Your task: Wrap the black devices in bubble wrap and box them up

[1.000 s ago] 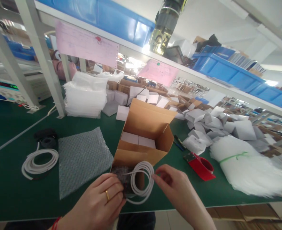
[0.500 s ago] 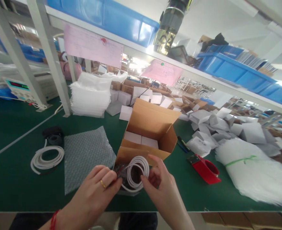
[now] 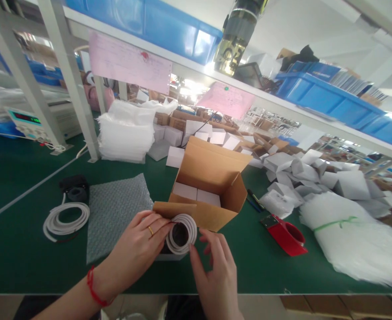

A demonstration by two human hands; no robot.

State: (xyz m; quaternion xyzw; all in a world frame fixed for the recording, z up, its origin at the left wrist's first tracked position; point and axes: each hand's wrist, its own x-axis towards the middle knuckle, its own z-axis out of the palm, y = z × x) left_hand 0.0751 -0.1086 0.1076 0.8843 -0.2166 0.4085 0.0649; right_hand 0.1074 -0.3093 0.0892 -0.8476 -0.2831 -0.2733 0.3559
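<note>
Both of my hands hold a small coil of white cable [image 3: 182, 232] with a dark part in its middle, just in front of an open cardboard box [image 3: 212, 182]. My left hand [image 3: 139, 246], with a ring on it, grips the coil's left side with curled fingers. From below and the right, my right hand [image 3: 214, 266] pinches the same coil. White inner boxes [image 3: 196, 194] show inside the cardboard box. The coil sits over something dark and wrapped that I cannot make out.
On the green table lie a bubble-wrap sheet [image 3: 116, 213], a second white cable coil with a black part [image 3: 67, 213], a red tape dispenser [image 3: 287, 238], a bundle of foam bags [image 3: 352, 235], stacked foam sheets [image 3: 126, 133] and several white boxes [image 3: 302, 173]. A shelf post [image 3: 72, 80] stands at the left.
The coil has been drawn tighter and smaller and moved up against the box front. Both hands have closed in around it; my right hand shifted from its right side to below it.
</note>
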